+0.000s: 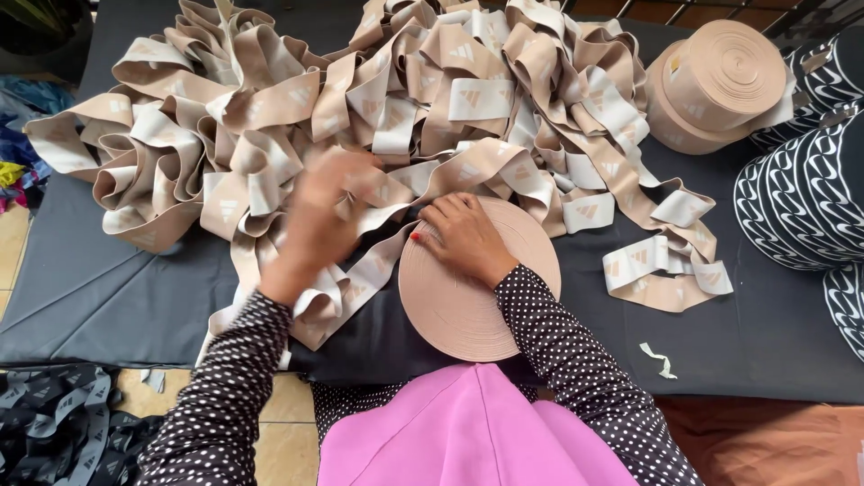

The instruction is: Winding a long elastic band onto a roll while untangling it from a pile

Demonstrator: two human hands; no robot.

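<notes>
Right hand [463, 236] pressed flat on a half-wound beige coil [459, 306]; left hand [319, 220] — blurred, apparently gripping loose band [360, 279] — a large heap [315, 108] remained unwound on the bench [765, 333].

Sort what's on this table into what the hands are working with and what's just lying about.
In hand:
- flat beige roll, pressed by the right hand
- loose beige band feeding into it, under the blurred left hand
- heap of beige band

Lying about:
- finished beige roll
- black-and-white patterned rolls
- small scrap
- dark bands on the floor
</notes>
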